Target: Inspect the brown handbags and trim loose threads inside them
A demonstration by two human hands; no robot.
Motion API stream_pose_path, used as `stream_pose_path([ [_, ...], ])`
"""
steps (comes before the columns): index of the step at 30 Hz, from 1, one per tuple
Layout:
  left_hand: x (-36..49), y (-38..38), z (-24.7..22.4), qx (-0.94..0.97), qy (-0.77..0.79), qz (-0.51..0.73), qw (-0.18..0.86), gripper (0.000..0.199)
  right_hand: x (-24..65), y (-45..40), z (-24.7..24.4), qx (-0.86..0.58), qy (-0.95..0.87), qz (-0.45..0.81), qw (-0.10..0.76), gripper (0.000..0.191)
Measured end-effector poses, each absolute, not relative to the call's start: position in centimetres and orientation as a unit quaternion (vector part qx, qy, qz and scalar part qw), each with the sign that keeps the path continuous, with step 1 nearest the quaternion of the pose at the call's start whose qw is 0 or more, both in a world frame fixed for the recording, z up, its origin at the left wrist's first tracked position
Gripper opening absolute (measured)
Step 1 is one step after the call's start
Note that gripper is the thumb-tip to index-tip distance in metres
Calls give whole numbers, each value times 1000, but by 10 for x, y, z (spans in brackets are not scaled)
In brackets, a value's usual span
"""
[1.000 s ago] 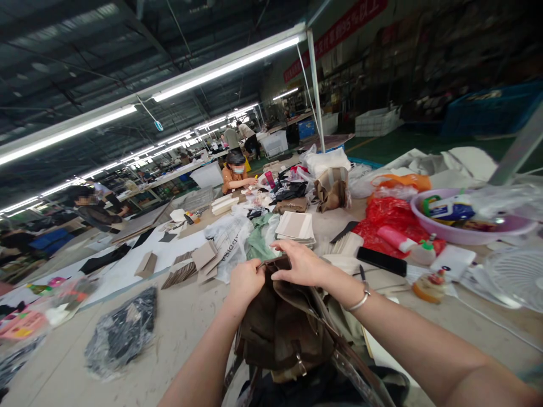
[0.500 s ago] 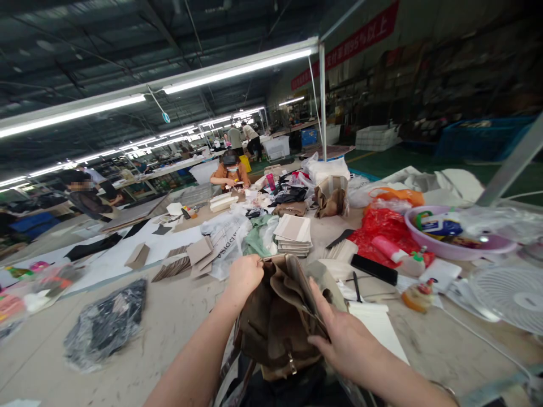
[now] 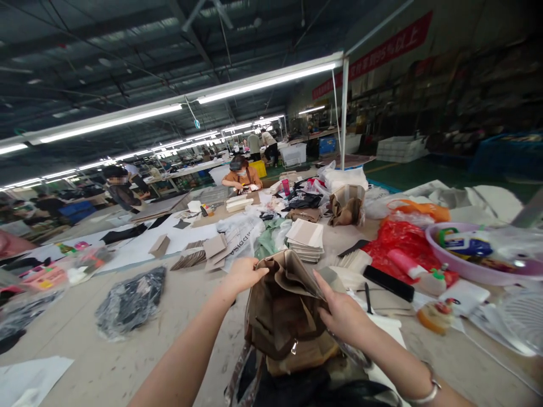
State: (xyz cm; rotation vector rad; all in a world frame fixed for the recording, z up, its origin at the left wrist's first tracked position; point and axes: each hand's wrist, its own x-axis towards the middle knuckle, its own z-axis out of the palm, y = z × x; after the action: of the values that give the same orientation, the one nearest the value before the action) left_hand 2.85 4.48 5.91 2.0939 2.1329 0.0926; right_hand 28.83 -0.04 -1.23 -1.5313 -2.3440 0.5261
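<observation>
A brown handbag (image 3: 288, 311) stands with its mouth open at the near edge of the table, a small zipper pull (image 3: 294, 346) showing on its front. My left hand (image 3: 244, 277) pinches the bag's upper left rim between thumb and fingers. On the opposite side, my right hand (image 3: 341, 305) grips the right wall, index finger stretched up along the outside and the thumb by the opening. The bag's inside is dark and its bottom cannot be made out. Dark cloth and clear plastic lie beneath the bag.
Beyond the bag are stacked beige panels (image 3: 305, 240) and a second brown bag (image 3: 347, 204). To the right lie a black phone (image 3: 388, 282), a glue bottle (image 3: 436, 316) and a purple basin (image 3: 441, 257). A plastic-wrapped black item (image 3: 131, 302) lies left. A co-worker (image 3: 242, 175) sits across the table.
The view has turned left, so the table and background sit further right. Both hands keep their hold on the bag, and the right fingers have shifted slightly along its wall.
</observation>
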Motion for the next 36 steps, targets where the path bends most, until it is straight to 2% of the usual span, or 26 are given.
stream_pose_path([
  [3, 28, 51, 52, 692, 722, -4, 5, 35, 291, 5, -16, -530, -803, 206, 177, 73],
  [5, 24, 51, 52, 673, 739, -2, -3, 32, 294, 10, -15, -499, -805, 237, 217, 66],
  [9, 7, 36, 62, 634, 754, 58, 160, 28, 297, 33, -13, -381, -812, 348, 273, 36],
  [12, -8, 17, 69, 594, 754, 84, 266, 30, 297, 60, -20, -344, -786, 418, 298, 27],
  [14, -16, 5, 71, 602, 756, 33, 256, 34, 295, 79, -29, -336, -778, 439, 297, 27],
  [17, -18, -9, 74, 640, 758, -33, 125, 37, 291, 101, -39, -336, -781, 441, 287, 26],
  [20, -2, -16, 78, 719, 695, 24, -12, 42, 285, 110, -43, -331, -791, 437, 273, 26],
  [22, 16, -14, 77, 780, 621, 63, -53, 46, 282, 110, -41, -326, -794, 439, 266, 26],
  [26, 48, 4, 61, 832, 547, 64, -69, 43, 280, 104, -36, -282, -781, 475, 292, 33],
  [31, 50, 32, 43, 858, 506, 54, -68, 10, 281, 99, -30, -260, -786, 459, 322, 60],
  [33, 44, 41, 41, 860, 502, 69, -60, 12, 279, 100, -30, -297, -783, 422, 347, 62],
  [36, 34, 52, 39, 856, 505, 109, -35, 12, 274, 103, -31, -320, -778, 386, 379, 54],
])
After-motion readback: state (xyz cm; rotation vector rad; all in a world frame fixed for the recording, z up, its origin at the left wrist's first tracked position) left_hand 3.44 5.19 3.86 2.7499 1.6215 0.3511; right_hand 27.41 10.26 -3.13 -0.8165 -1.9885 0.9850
